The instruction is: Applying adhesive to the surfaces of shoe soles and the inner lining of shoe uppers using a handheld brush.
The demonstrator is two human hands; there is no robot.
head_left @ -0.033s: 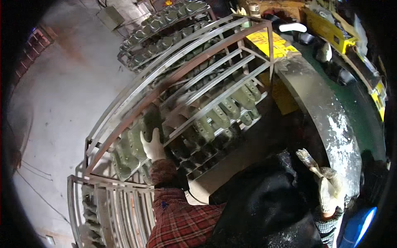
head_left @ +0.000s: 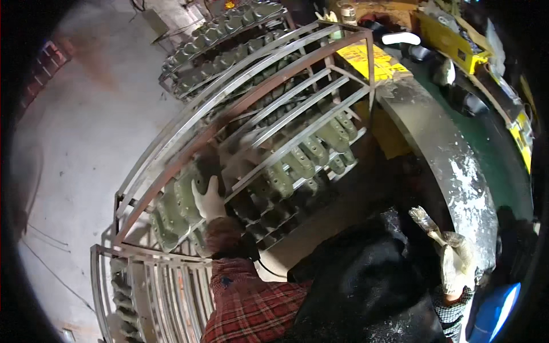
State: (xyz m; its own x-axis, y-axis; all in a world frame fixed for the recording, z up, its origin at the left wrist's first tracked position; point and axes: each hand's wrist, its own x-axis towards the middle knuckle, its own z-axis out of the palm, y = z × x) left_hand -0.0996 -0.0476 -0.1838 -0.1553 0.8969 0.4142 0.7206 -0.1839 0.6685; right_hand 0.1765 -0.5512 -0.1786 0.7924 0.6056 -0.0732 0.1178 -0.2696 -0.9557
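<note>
My left hand, in a whitish glove, reaches into a metal rack. Its thumb and fingers lie on either side of a dark olive-green shoe, gripping the near end. More olive-green shoes with eyelet holes hang in rows on the rack bars, some beside this hand and others farther right. At the lower right, my right hand, also gloved, is closed round a brush with pale bristles pointing up and left. The brush is close to the edge of a grey worktop.
The curved-looking grey worktop with white smears runs along the right. A yellow crate stands at the far right beyond a green surface. Another loaded shoe rack stands behind. A slatted metal rack is at the lower left, on pale floor.
</note>
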